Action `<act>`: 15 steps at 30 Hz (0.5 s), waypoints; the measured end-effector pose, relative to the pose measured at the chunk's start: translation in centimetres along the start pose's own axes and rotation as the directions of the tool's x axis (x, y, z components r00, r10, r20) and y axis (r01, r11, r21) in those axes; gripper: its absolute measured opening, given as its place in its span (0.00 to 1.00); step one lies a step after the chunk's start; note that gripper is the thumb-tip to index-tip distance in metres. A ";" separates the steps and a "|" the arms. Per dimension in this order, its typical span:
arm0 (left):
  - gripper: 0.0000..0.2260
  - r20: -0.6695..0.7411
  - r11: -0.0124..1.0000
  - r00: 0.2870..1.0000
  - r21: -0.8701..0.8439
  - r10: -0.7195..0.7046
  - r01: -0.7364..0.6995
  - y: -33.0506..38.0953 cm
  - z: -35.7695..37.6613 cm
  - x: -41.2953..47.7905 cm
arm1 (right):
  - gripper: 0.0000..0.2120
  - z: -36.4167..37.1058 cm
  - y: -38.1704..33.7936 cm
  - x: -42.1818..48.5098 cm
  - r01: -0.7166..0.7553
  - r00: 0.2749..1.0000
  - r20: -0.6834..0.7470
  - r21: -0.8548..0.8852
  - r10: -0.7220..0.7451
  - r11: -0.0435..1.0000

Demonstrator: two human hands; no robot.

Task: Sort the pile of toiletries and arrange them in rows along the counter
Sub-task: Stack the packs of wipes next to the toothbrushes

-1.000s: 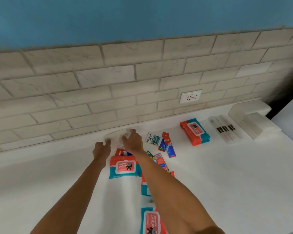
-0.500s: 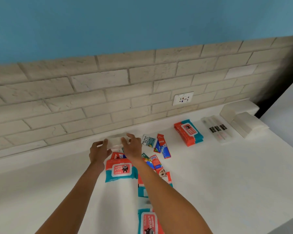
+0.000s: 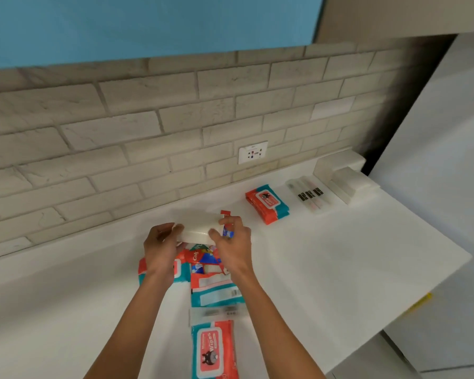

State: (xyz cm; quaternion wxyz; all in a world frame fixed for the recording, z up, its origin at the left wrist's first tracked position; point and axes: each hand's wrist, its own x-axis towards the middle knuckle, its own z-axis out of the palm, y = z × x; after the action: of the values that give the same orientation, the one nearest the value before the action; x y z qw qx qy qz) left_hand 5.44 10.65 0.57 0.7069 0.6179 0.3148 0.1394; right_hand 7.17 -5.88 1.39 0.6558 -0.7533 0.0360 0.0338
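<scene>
While raised, hands (image 3: 200, 248) around pack (image 3: 199, 228)

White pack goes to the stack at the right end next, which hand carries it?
Right, probably. Both hands hold the white pack, but the right hand grips the end nearer the white stack and has open counter that way. The left hand would cross the body.

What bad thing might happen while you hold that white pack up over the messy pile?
The white pack is pinched only at its ends by the left hand and right hand, so it might slip onto the pile and scatter the small packets. The forearms also pass right above the wipes pack and may nudge it.
</scene>
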 end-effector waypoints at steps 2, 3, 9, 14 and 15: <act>0.10 0.043 1.000 0.999 -0.019 0.004 -0.004 0.1 1.5 -1.8 | 0.19 -2.7 -0.2 -1.0 -0.039 0.999 0.008 0.071 0.039 0.997; 0.09 0.062 1.000 0.998 -0.019 0.005 -0.004 0.2 2.3 -2.6 | 0.21 -4.1 -0.1 -1.4 -0.046 0.999 0.008 0.118 0.045 0.992; 0.10 0.226 1.000 0.974 -0.032 0.009 -0.002 -0.7 8.4 -7.3 | 0.22 -13.7 2.1 -2.9 -0.141 0.988 -0.021 0.282 0.153 0.949; 0.08 0.332 1.000 0.943 -0.022 0.020 -0.014 -2.5 13.7 -10.0 | 0.17 -20.7 3.3 -3.1 -0.186 0.979 -0.022 0.324 0.204 0.927; 0.08 0.346 1.000 0.938 -0.020 0.019 -0.013 -2.9 15.1 -10.6 | 0.17 -22.2 3.5 -3.1 -0.197 0.976 -0.029 0.321 0.217 0.926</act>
State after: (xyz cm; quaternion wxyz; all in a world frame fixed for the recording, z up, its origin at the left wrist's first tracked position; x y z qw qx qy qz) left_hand 6.09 -7.97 1.29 0.7553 0.6293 0.1793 0.0369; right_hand 3.86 -28.32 1.34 0.7593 -0.6310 0.1413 0.0723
